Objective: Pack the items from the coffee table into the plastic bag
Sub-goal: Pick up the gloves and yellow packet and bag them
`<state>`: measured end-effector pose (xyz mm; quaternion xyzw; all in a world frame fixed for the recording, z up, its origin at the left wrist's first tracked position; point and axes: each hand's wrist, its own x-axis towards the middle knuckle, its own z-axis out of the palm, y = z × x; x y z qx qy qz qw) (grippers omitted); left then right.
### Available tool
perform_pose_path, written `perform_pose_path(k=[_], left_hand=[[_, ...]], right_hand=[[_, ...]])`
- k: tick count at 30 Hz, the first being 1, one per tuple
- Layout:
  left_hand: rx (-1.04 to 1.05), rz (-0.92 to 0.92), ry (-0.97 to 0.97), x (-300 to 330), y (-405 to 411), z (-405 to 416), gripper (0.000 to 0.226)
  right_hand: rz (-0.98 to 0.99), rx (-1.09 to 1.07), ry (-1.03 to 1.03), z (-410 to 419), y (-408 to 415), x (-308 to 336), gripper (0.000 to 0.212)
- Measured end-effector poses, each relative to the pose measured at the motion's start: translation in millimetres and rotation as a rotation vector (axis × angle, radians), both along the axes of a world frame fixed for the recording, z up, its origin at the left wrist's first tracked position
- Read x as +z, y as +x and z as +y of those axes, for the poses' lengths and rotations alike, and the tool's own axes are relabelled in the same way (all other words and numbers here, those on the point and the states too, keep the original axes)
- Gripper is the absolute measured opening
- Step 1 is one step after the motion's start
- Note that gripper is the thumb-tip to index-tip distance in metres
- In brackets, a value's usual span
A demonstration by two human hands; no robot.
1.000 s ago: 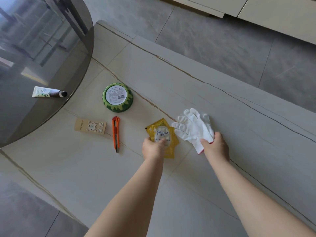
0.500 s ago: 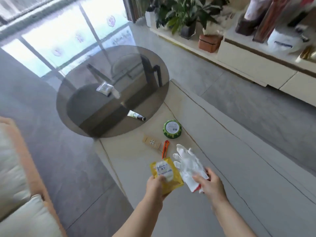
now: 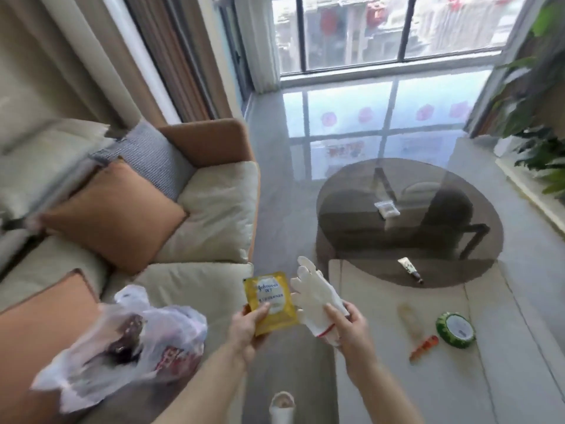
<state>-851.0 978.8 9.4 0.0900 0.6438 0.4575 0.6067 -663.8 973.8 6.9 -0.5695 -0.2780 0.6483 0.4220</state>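
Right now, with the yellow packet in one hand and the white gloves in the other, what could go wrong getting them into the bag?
1. Both hands are full: the left hand pinches the yellow packet and the right hand holds the white gloves, so neither is free to spread the bag.
2. The plastic bag lies slumped and crumpled on the sofa, so things may miss its mouth.
3. The gloves are held by the cuff end and could slip.

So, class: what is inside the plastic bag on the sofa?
The plastic bag holds something dark and something red and white; blur and crumpled film hide what they are and anything beneath.
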Motion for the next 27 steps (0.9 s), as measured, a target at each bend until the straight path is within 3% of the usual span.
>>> perform_pose_path(k=[2,7,14,27], left_hand=[[0.129,-0.022,0.018,14.4,-45.2,-21.9,0.014],[0.451,0.004,0.025,31.9,-133.3,-83.6,0.013],[0.777,-0.038,-0.018,31.1,-223.5,-131.7,0.011],[0.737,-0.007,-0.178,-9.4,-380.5,-108.9,0.029]], right_hand=[[-0.036,0.13,0.026,2.0,-42.3,11.2,0.022],[-0.085,0.407,0.048,-0.9,-142.6,26.1,0.008],[-0.22,0.653,0.062,-17.2,-271.7,29.2,0.023],[-0.505,0.835,-0.052,-5.4,-457.5,-5.9,0.011]])
